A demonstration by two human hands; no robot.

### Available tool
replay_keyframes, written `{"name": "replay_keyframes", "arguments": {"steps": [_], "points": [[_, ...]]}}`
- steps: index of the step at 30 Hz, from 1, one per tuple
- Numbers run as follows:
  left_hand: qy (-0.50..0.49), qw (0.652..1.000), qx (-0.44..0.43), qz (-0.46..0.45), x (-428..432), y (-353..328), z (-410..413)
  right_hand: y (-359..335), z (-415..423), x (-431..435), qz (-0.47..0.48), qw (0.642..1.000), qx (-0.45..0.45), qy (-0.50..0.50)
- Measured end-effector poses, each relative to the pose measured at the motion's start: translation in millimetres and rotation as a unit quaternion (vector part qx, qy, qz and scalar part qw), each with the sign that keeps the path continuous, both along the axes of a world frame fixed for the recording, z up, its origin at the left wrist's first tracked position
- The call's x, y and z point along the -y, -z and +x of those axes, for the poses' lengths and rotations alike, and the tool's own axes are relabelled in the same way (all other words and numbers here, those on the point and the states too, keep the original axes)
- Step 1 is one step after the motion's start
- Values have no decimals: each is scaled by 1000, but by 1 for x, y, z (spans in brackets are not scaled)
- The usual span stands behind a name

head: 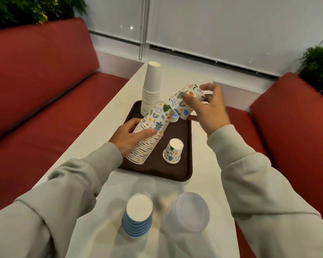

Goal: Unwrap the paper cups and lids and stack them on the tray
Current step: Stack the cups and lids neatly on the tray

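Striped cups (137, 216), lids (187, 211) sat nearest; your left hand (127, 136) gripped tilted stack (147, 146) on tray (177, 170), right hand (209, 112) held cup (183, 101) by its top.

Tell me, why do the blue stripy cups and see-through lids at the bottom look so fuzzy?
Head view: the stack of blue-striped paper cups and stack of clear plastic lids sit nearest the lens, out of focus; the brown plastic tray farther off looks sharper.
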State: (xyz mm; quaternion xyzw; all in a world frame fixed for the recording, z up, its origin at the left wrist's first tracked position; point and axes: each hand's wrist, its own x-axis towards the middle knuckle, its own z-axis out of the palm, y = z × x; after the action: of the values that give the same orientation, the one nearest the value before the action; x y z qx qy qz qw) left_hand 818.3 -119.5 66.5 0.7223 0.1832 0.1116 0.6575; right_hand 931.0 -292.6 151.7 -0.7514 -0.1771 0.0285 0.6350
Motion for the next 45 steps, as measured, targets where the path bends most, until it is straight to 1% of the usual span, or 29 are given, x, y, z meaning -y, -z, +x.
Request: {"name": "replay_keyframes", "arguments": {"steps": [2, 3, 6, 8, 11, 13, 17, 19, 21, 22, 24, 25, 26, 29, 33, 36, 39, 42, 45], "points": [[-14, 1000, -18, -21, -6, 11, 1, 13, 12, 9, 11, 1000, -21, 11], [-20, 999, -24, -32, -9, 17, 1, 21, 17, 12, -14, 1000, -19, 17], [-33, 995, -33, -86, -17, 27, 2, 50, 23, 15, -166, 986, 3, 5], [-30, 990, -38, -132, -19, 32, 3, 72, 26, 14, -221, 975, -11, -12], [-22, 984, -32, -175, -20, 37, 7, 99, 30, 14, -286, 958, -20, -24], [-16, 983, -32, -181, -21, 40, 8, 114, 30, 14, -309, 950, -28, -37], [-3, 986, -41, -164, -20, 42, 11, 129, 28, 15, -346, 935, -31, -74], [-1, 989, -48, -139, -20, 42, 13, 124, 28, 13, -320, 944, -14, -83], [7, 993, -49, -109, -18, 43, 15, 108, 25, 6, -237, 968, 12, -78], [12, 994, -47, -94, -16, 42, 16, 99, 24, 3, -192, 978, 10, -81], [18, 997, -39, -65, -10, 41, 17, 83, 18, -5, -122, 986, -33, -110], [23, 998, -34, -52, -6, 40, 17, 78, 16, -8, -105, 985, -58, -127], [29, 998, -31, -41, -3, 38, 17, 75, 13, -11, -103, 983, -70, -137], [49, 999, -23, -1, 1, 37, 17, 73, 9, -15, -109, 984, -65, -124], [45, 998, -23, 25, 0, 39, 16, 72, 8, -14, -98, 986, -82, -105], [37, 998, -35, 45, -5, 44, 13, 66, 13, -10, -67, 990, -92, -83], [14, 998, -47, 26, -10, 49, 10, 58, 23, -3, -36, 995, -89, -42], [-8, 998, -61, -11, -13, 50, 7, 58, 31, 4, -76, 995, -57, 2], [-29, 997, -63, -44, -14, 50, 4, 70, 33, 6, -139, 990, -26, 14]]}}
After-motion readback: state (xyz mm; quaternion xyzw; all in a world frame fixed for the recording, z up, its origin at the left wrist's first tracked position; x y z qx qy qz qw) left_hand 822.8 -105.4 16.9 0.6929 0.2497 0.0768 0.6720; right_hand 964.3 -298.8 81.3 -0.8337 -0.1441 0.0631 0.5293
